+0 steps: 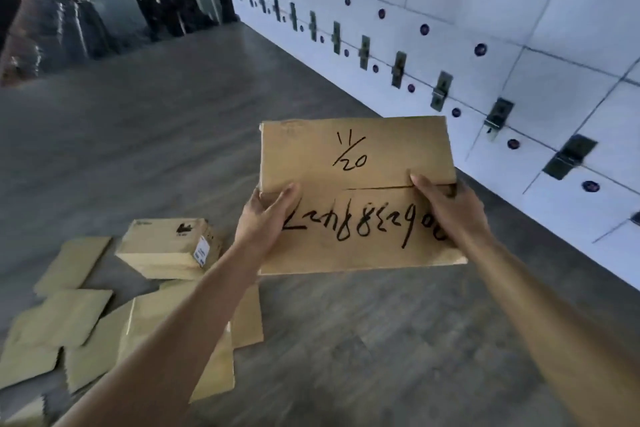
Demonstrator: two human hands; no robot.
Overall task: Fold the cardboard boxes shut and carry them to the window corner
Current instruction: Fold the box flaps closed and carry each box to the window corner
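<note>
Box held up off the floor in both hands, top face toward the camera, flaps down. Left hand clamped on the box's left edge, thumb lying over the top face; right hand on the right edge, thumb pressing at the seam between the two top flaps. Fingers of both curl under or behind the box, mostly hidden, so grip judged from thumbs + wrists: both gripping the box. Thumb on the seam prob. there to keep the flaps from springing open, since no tape visible. Two-sided hold suits carrying, w/ the box kept fairly level.

Writing on top in black marker: "11/20" on the far flap, upright to the camera; on the near flap a long string of digits, upside down to the camera, reads approx. "0062888412" or similar when turned, not fully certain.

Lower left on the floor: small box, closed, w/ a dark printed mark on top and a white label on its end, text too small to read. Around it, flat cardboard in several loose sheets, looks unfolded, likely still to be made up.

Right: white tiled wall w/ metal brackets and dark round studs. Far left: dark glass, poss. the window side; corner not clearly identifiable. Frame motion-blurred.

Judged stage: this box folded shut, carry under way or about to start; more left on the floor.
</note>
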